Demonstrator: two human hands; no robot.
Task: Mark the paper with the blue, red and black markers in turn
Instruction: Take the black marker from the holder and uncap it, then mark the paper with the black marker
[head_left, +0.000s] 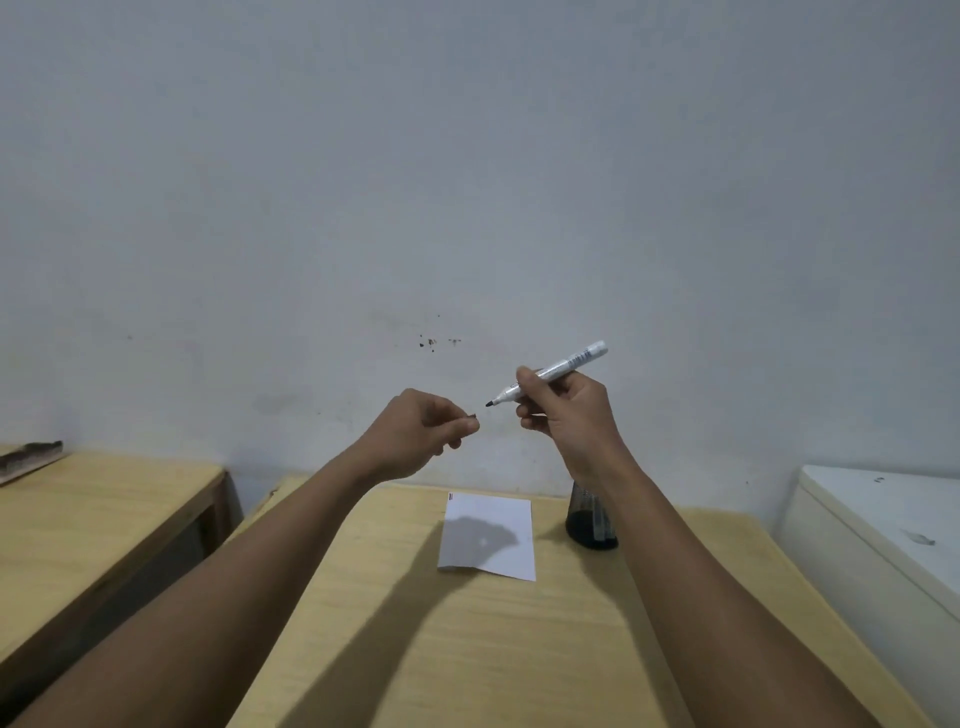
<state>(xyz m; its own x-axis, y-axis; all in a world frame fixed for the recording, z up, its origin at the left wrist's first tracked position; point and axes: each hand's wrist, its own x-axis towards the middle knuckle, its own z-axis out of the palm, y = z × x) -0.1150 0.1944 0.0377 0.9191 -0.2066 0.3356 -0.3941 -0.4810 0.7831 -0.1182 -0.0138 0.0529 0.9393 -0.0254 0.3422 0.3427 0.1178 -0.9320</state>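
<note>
head view: both hands are raised above the far part of the tabletop (519, 649). the right hand (569, 415) has its fingers clamped around the barrel of a white marker (556, 371), dark tip bare and pointing left. the left hand (423, 434) has its fingertips pinched together on a small dark piece, probably the cap (471, 415), which sits just beside the tip without touching it. whether the cap is coming off or going on cannot be told.

the paper (498, 514) lies flat near the far edge of the tabletop, below the hands. small coloured marks sit at its far left corner; their colours are too small to read with certainty. a dark pen holder (589, 525) stands just to the right of the paper, partly hidden by the right forearm.

risks from here:
- the cap is small and held only at the fingertips; a loose pinch could drop it onto the tabletop or off its edge.
- the bare tip is close to the left fingers; a misaligned approach would ink the skin.
- the paper is unweighted; a stroke without a steadying hand could drag it.
- the right forearm passes close to the pen holder and could tip it.
</note>
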